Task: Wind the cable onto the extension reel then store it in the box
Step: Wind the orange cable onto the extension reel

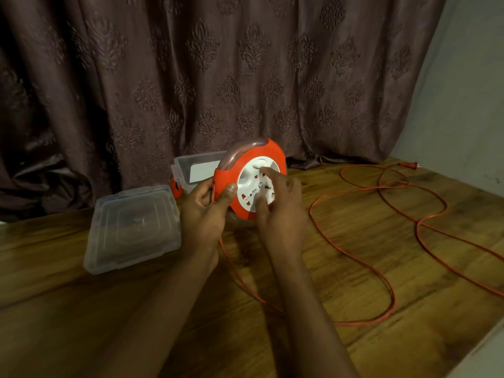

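Reel (pixel 249 178) is up off the table, left hand (pixel 207 211) clamped round its orange rim, right hand (pixel 278 208) with thumb and fingers pinching the white hub. Rigid light plastic, I'd say; the rim is the safe hold. The cable (pixel 381 268), thin and floppy, sprawls in loops across the wooden table (pixel 81 309); likely to snag. Box (pixel 191 167) and lid (pixel 133 227) wait by the curtain (pixel 218 64).
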